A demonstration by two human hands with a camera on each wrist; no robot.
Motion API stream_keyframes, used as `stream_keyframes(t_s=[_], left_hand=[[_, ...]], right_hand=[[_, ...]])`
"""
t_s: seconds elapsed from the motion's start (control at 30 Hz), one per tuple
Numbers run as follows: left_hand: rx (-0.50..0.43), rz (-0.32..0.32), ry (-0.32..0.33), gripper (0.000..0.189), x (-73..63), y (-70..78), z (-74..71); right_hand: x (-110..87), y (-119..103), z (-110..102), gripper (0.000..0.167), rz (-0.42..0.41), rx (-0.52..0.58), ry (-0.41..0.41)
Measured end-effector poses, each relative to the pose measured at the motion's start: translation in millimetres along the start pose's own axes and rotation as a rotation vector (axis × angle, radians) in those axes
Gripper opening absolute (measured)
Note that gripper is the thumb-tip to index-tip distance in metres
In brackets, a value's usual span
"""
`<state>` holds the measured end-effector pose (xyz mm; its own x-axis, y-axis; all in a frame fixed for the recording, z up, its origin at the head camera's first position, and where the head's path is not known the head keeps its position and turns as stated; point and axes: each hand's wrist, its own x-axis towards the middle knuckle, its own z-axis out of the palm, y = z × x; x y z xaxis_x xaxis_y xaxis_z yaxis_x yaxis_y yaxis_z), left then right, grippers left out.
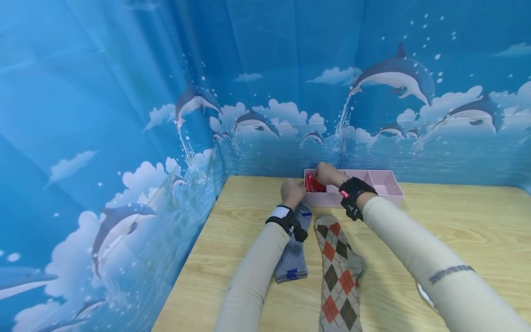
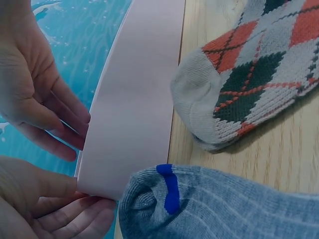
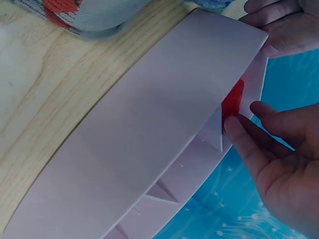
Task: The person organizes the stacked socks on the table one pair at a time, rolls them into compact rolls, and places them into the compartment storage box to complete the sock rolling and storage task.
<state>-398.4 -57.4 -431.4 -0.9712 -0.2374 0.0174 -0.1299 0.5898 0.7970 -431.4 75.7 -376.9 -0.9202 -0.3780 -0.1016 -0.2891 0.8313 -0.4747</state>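
Observation:
At the back of the table stands a pale pink divided box [image 1: 323, 200]. Folded red fabric with white marks [image 1: 312, 184] fills its left compartment. My left hand [image 1: 292, 191] grips the box's left end, thumb near the rim and fingers along the outside in the left wrist view. Over the same compartment, my right hand [image 1: 329, 175] reaches in with thumb and fingers loosely bent. The right wrist view has its thumb [image 3: 238, 133] touching the red fabric [image 3: 232, 102] beside a divider; its other fingertips are partly hidden.
A folded grey sock with blue marks [image 1: 292, 260] lies below my left wrist. To its right is an argyle sock [image 1: 338, 276] in beige, orange and dark tones. A white-edged object [image 1: 425, 295] shows partly under my right sleeve. Behind the box hangs a dolphin-print curtain [image 1: 286, 152].

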Motion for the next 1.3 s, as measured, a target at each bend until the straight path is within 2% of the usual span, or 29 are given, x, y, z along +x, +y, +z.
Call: stream_keyframes(t_s=[0.13, 0.17, 0.33, 0.47, 0.57, 0.7, 0.87, 1.0, 1.13, 1.2, 1.3], left_hand=[[0.046, 0.045, -0.006, 0.049, -1.6, 0.9, -1.2], [0.063, 0.038, -0.018, 0.05, -2.3, 3.1, -2.6], [0.108, 0.056, 0.006, 0.051, -5.2, 10.2, -5.9], [0.127, 0.096, -0.001, 0.052, -7.3, 17.7, -11.6], [0.166, 0.172, 0.0, 0.05, -11.5, 23.8, -19.8], [0.222, 0.324, -0.027, 0.042, -23.4, 31.7, -33.5], [0.362, 0.572, -0.102, 0.034, -50.8, 39.5, -49.3], [0.477, 0.724, -0.164, 0.022, -83.0, 40.9, -56.1], [0.586, 0.823, -0.247, 0.008, -119.7, 34.5, -59.6], [0.622, 0.847, -0.323, 0.008, -137.8, 29.5, -60.9], [0.671, 0.873, -0.44, 0.009, -162.3, 21.0, -60.5]], right_hand=[[-3.0, 1, -3, 0.019, -0.022, 0.025, 0.021], [-3.5, 1, -4, 0.02, -0.028, 0.029, 0.018], [-5.9, 1, -9, 0.02, -0.063, 0.054, 0.008], [-16.1, -1, -16, 0.024, -0.14, 0.06, 0.022], [-27.1, -4, -23, 0.032, -0.188, 0.043, 0.027], [-47.1, -12, -28, 0.033, -0.217, 0.016, 0.046], [-87.9, -21, -28, 0.029, -0.314, -0.063, 0.131], [-128.7, -22, -16, 0.015, -0.433, -0.203, 0.252], [-172.0, -19, 3, 0.004, -0.54, -0.282, 0.348], [-191.2, -16, 15, 0.002, -0.598, -0.311, 0.378], [-217.2, -8, 34, 0.007, -0.675, -0.355, 0.414]])
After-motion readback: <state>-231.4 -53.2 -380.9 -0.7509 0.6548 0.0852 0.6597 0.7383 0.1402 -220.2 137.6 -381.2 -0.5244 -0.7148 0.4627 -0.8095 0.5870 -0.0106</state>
